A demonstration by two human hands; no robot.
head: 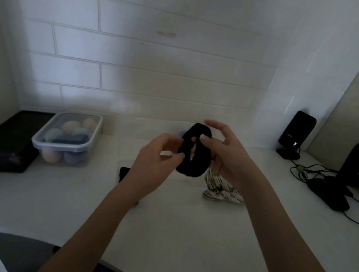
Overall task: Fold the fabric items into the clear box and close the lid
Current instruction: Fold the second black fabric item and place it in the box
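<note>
Both hands hold a soft black fabric ring (193,152) above the white counter (169,230): left hand (157,158) pinches its edge, right hand (225,153) seemingly grips behind. The clear box (66,137) sits left, holding rounded bundles.

The black fabric item (194,153) between the left hand (157,158) and right hand (226,151) looks soft, matt cloth. Left of them, the box (65,137) is clear, smooth plastic. Beneath, the table (180,232) is pale and smooth. Beyond, the wall tiles (163,58) are glossy white.
</note>
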